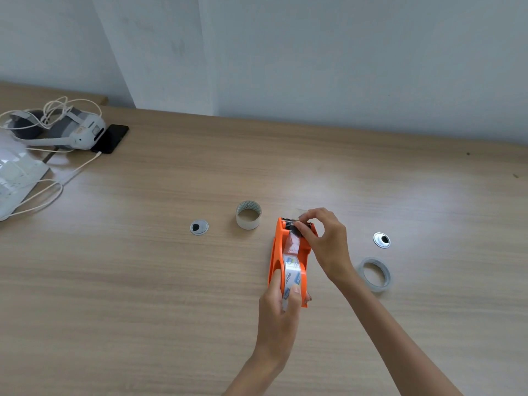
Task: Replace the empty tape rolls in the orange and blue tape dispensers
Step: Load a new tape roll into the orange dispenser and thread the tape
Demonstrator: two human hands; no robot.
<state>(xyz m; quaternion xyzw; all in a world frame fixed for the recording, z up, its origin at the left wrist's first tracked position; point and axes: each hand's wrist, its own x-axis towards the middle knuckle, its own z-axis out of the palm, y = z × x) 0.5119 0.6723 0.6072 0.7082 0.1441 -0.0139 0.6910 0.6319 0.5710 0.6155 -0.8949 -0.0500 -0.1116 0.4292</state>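
Orange dispenser lying at table centre. Left hand clamping dispenser body at 6 o'clock; right hand pinching tape end at cutter, 12 o'clock. Advice: pulling tape straight, pressing evenly onto teeth.

One orange tape dispenser stands on the counter, with one labelled tape roll seated in it. Two hands are on it: the left hand and the right hand. Around the dispenser lie one empty cardboard core, one clear tape roll, two metal grommets, one headset and one phone.
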